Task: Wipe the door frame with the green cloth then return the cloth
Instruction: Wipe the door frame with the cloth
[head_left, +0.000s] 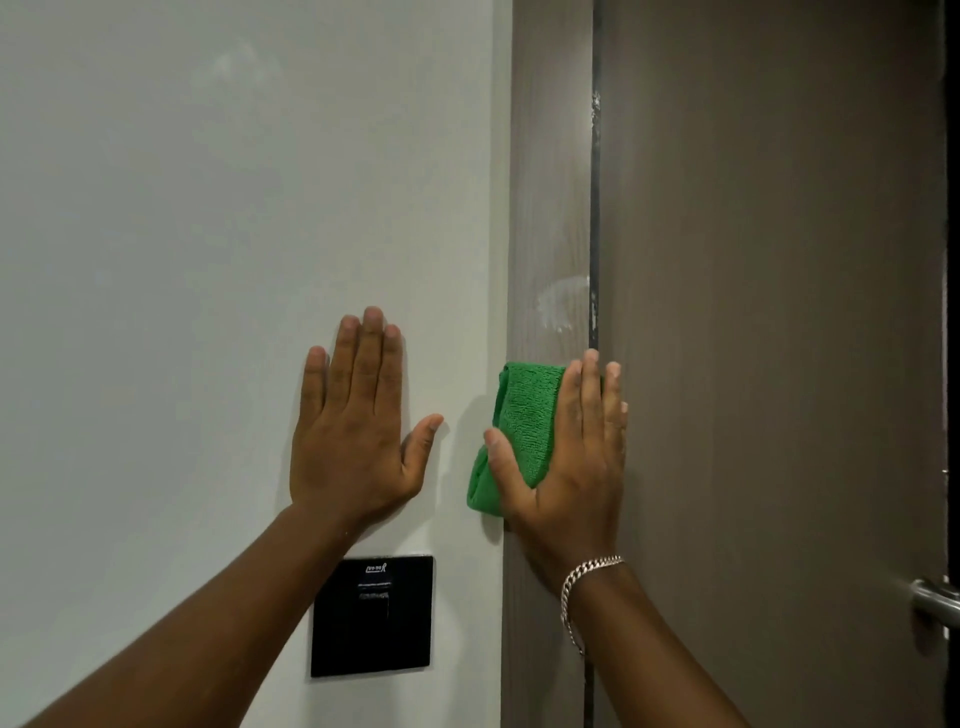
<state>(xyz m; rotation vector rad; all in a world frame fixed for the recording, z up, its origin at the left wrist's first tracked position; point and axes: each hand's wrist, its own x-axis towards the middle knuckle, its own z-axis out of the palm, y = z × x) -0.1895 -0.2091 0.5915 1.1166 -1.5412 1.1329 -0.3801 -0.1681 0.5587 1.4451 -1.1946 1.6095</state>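
Observation:
A folded green cloth is pressed flat against the brown wooden door frame, partly overlapping the white wall's edge. My right hand lies on the cloth with fingers pointing up and the thumb across its lower left; a chain bracelet circles that wrist. My left hand rests flat on the white wall, fingers spread, holding nothing, a short gap left of the cloth. A whitish smear marks the frame just above the cloth.
The brown door stands shut to the right of the frame, with a metal handle at the far right edge. A black square wall plate sits on the white wall below my left hand.

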